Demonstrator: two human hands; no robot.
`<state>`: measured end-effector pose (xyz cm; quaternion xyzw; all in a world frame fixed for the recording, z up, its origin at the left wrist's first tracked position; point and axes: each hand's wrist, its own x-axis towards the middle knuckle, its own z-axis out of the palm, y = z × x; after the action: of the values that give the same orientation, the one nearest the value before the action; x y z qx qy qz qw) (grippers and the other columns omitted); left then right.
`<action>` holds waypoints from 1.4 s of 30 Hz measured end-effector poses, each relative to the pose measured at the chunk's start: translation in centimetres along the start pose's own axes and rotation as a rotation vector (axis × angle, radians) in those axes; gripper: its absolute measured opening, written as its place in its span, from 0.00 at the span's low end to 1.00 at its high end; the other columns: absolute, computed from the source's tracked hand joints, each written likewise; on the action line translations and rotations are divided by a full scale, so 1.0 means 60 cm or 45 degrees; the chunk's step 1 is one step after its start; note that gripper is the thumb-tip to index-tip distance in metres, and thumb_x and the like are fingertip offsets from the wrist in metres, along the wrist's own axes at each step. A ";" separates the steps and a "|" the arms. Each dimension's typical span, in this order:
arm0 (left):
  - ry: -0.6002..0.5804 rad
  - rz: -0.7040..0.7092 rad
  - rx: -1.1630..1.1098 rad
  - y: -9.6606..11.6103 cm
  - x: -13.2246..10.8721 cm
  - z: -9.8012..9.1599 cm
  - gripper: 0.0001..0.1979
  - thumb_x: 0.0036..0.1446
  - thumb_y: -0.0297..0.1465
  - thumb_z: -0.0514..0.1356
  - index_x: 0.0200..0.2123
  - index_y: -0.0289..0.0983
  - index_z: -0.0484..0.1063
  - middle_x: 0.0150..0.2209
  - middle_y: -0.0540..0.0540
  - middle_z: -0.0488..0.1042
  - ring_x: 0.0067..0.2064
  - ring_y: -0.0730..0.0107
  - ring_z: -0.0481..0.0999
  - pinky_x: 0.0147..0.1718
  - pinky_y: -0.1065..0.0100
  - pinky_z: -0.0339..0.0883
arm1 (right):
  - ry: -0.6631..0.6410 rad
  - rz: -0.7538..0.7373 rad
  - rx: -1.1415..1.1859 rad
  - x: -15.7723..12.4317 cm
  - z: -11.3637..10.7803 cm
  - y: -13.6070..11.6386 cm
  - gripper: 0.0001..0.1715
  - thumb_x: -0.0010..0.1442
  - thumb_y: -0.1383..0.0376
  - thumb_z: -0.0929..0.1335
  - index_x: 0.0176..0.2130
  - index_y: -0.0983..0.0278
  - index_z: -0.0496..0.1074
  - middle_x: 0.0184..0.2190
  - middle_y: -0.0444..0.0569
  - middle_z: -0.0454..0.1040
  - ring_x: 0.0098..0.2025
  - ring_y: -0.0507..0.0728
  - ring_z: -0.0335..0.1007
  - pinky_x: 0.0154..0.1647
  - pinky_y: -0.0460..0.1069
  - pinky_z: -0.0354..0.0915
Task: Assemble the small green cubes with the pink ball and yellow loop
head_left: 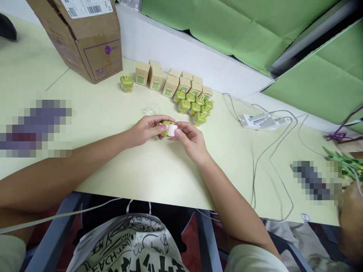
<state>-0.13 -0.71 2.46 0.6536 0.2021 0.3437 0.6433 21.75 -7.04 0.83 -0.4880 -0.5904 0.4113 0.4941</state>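
Between both hands, above the pale table (pixel 136 166), is a small green lid (pixel 164 132) with a whitish insert (pixel 171 130) in it. My left hand (pixel 144 130) grips the lid from the left, its thumb on the front. From the right, my right hand (pixel 193 139) pinches the whitish insert with thumb and fingers. Just behind my left hand lies a clear plastic piece (pixel 152 109). Several green-lidded small containers (pixel 195 108) with looped handles stand grouped behind my right hand. One more green-lidded container (pixel 126 83) stands apart at the left.
Small cardboard boxes (pixel 156 78) line the wall. A large carton (pixel 96 53) stands back left. A power strip (pixel 262 121) with white cables lies to the right. Two pixelated areas cover things at left and right. Another person's arm (pixel 351 219) rests at the right edge.
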 end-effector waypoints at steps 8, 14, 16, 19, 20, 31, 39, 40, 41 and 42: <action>-0.050 -0.110 -0.204 0.007 -0.001 -0.001 0.27 0.58 0.50 0.72 0.53 0.37 0.82 0.45 0.40 0.81 0.38 0.69 0.78 0.35 0.67 0.75 | -0.026 0.035 0.076 0.000 -0.001 -0.006 0.28 0.58 0.42 0.77 0.47 0.59 0.79 0.40 0.48 0.83 0.39 0.55 0.80 0.44 0.54 0.81; 0.036 -0.133 -0.078 0.007 -0.002 0.001 0.30 0.55 0.50 0.74 0.54 0.36 0.81 0.42 0.41 0.82 0.38 0.67 0.79 0.36 0.64 0.74 | 0.002 0.095 0.067 0.000 0.001 -0.003 0.26 0.60 0.42 0.76 0.46 0.58 0.80 0.41 0.47 0.83 0.38 0.56 0.79 0.44 0.55 0.80; 0.081 -0.103 -0.057 0.002 0.002 0.002 0.31 0.52 0.49 0.76 0.53 0.36 0.81 0.46 0.40 0.82 0.44 0.62 0.81 0.43 0.61 0.76 | 0.005 0.112 0.123 -0.001 0.001 -0.005 0.25 0.61 0.42 0.75 0.47 0.56 0.80 0.43 0.47 0.82 0.41 0.58 0.80 0.45 0.57 0.81; 0.153 -0.097 -0.046 -0.006 0.005 0.004 0.33 0.45 0.47 0.79 0.49 0.36 0.78 0.49 0.39 0.82 0.51 0.57 0.82 0.50 0.58 0.77 | -0.025 0.118 0.151 -0.002 0.003 -0.008 0.27 0.60 0.42 0.75 0.50 0.55 0.78 0.46 0.47 0.82 0.45 0.59 0.80 0.46 0.58 0.82; 0.175 -0.108 -0.047 -0.008 0.006 0.005 0.33 0.43 0.46 0.80 0.49 0.36 0.77 0.48 0.39 0.83 0.50 0.58 0.82 0.50 0.58 0.77 | -0.038 0.110 0.142 -0.002 0.004 -0.008 0.28 0.59 0.43 0.77 0.51 0.56 0.78 0.47 0.48 0.82 0.45 0.59 0.80 0.46 0.58 0.82; 0.299 -0.097 0.028 -0.024 0.012 -0.001 0.24 0.49 0.46 0.76 0.40 0.34 0.80 0.37 0.44 0.82 0.38 0.65 0.81 0.44 0.60 0.78 | 0.128 0.075 0.225 -0.002 0.008 -0.012 0.26 0.56 0.47 0.80 0.48 0.57 0.79 0.47 0.48 0.84 0.45 0.58 0.82 0.50 0.59 0.83; 0.355 0.016 0.203 -0.025 0.012 0.002 0.20 0.53 0.46 0.72 0.37 0.34 0.81 0.38 0.43 0.83 0.41 0.64 0.82 0.47 0.61 0.77 | 0.132 0.007 0.120 -0.004 0.010 -0.007 0.26 0.58 0.45 0.79 0.49 0.57 0.79 0.47 0.48 0.84 0.45 0.59 0.83 0.51 0.61 0.83; 0.365 0.033 0.228 -0.025 0.012 0.002 0.19 0.54 0.45 0.72 0.37 0.34 0.80 0.38 0.43 0.83 0.41 0.64 0.82 0.46 0.62 0.77 | 0.133 -0.003 0.112 -0.004 0.010 -0.006 0.26 0.58 0.45 0.79 0.49 0.56 0.79 0.47 0.48 0.84 0.44 0.59 0.83 0.51 0.61 0.83; 0.376 0.049 0.247 -0.024 0.012 0.003 0.19 0.55 0.45 0.71 0.36 0.34 0.80 0.38 0.43 0.83 0.40 0.64 0.82 0.46 0.62 0.77 | 0.134 -0.009 0.111 -0.004 0.011 -0.006 0.27 0.57 0.45 0.79 0.49 0.56 0.79 0.47 0.48 0.84 0.44 0.58 0.83 0.51 0.60 0.83; 0.384 0.063 0.260 -0.025 0.011 0.004 0.18 0.56 0.44 0.70 0.36 0.34 0.80 0.38 0.42 0.83 0.40 0.65 0.82 0.46 0.62 0.77 | 0.135 -0.011 0.113 -0.004 0.011 -0.005 0.27 0.57 0.45 0.79 0.49 0.56 0.79 0.46 0.48 0.84 0.43 0.58 0.83 0.51 0.60 0.83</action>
<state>0.74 -0.26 1.16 0.6613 0.3140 0.4312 0.5274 21.05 -7.35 0.97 -0.4841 -0.5468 0.4085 0.5475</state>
